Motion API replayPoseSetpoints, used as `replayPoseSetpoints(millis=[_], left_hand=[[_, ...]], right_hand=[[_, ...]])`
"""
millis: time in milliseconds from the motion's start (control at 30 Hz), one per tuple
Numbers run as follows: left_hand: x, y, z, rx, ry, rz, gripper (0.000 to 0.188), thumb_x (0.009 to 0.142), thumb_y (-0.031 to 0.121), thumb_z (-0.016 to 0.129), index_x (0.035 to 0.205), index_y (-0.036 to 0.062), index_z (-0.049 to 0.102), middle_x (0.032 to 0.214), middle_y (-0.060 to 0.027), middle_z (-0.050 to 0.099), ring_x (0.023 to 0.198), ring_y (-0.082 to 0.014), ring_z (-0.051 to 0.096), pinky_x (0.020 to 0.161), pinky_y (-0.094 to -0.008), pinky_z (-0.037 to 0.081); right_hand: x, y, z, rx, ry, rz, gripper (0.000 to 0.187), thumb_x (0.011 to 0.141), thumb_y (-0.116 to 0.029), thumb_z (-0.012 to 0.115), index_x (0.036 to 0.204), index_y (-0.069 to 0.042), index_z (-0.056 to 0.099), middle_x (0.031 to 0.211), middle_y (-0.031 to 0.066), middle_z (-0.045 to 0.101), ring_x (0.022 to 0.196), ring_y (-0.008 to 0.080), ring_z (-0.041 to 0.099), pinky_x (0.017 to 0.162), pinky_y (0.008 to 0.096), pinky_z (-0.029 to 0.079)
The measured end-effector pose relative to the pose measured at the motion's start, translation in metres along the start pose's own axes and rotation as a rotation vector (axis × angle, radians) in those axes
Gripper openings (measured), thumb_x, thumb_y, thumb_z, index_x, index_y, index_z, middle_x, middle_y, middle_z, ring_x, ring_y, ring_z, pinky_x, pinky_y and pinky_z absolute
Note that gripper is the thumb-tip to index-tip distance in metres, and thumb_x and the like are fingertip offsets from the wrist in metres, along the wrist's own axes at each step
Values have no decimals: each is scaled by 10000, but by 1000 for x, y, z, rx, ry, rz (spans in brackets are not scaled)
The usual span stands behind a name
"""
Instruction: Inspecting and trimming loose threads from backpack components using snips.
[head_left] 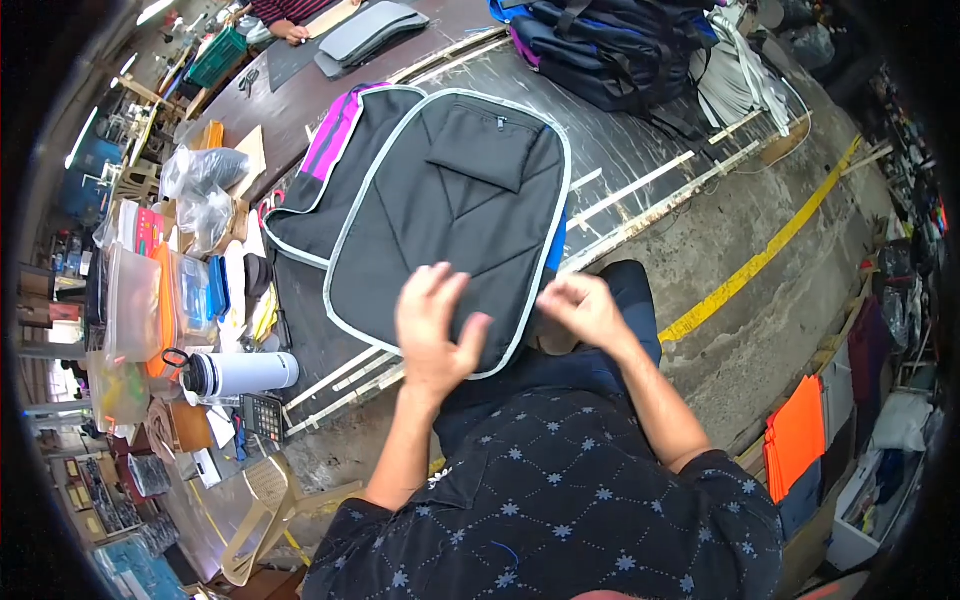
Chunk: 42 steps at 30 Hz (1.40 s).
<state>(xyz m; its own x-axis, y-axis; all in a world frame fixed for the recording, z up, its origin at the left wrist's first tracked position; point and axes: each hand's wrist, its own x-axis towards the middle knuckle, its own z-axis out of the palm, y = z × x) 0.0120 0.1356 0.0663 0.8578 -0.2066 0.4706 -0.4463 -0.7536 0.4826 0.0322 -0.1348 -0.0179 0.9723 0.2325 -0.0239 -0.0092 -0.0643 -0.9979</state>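
In front of me lies a rounded black fabric bag panel [450, 225] edged with pale grey binding, with a small zippered pocket [485, 145] near its far end. My left hand [435, 325] is over its near part, thumb and fingers apart; whether it touches the cloth I cannot tell. Just off the panel's right edge, my right hand [585, 310] is closed with its fingers curled together. What it pinches, if anything, does not show. Partly beneath the panel is another black bag piece [300, 222] with a magenta strip [338, 132]. A bit of blue [557, 240] peeks out at the right.
Dark backpacks [620, 60] are heaped at the far right of the table. On the left stand a white bottle [245, 371], a calculator [262, 417] and plastic boxes [130, 300]. A person's hand [293, 34] rests at the far end, near grey pieces [370, 40].
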Motion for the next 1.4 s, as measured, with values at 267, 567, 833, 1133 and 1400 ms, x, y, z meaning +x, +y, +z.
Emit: replayPoseSetpoints(millis=[267,567,833,1133,1400], left_hand=[[-60,7,38,185,-441,62,787,937,388,784,1640,161,510,1765,-221,317,1625,-488,263,1289,-676,212],[-108,-10,-21,85,-547,97,648,929,377,798,1506,123,648,1661,-146,528,1529,-378,483,1266,-552,335],[-116,-18,-23,81,-547,128,606,912,335,819,1460,116,682,1643,-132,553,1516,-357,502,1257,-541,358],[-70,3,-11,-106,-266,13,249,888,149,824,1111,46,786,1110,-127,775,1038,-335,717,914,-430,547],[44,32,73,-310,26,76,194,917,98,826,1097,44,780,951,-107,768,802,-256,738,752,-379,590]], right_hand=[[82,-53,-54,-518,416,-339,323,893,-184,874,1164,-51,762,895,35,756,681,94,586,633,276,476],[84,-48,-34,-909,209,-703,376,832,-71,785,1202,-133,750,1070,25,790,815,217,692,888,413,433],[153,-28,-108,-453,689,-104,320,992,-308,802,991,8,751,750,22,680,689,111,593,659,316,498],[116,1,-85,-202,688,44,532,963,-516,818,1017,13,813,815,79,771,742,169,689,716,341,546],[107,-8,-53,253,501,7,272,991,-289,836,1060,-31,787,941,2,742,778,99,665,691,271,534]])
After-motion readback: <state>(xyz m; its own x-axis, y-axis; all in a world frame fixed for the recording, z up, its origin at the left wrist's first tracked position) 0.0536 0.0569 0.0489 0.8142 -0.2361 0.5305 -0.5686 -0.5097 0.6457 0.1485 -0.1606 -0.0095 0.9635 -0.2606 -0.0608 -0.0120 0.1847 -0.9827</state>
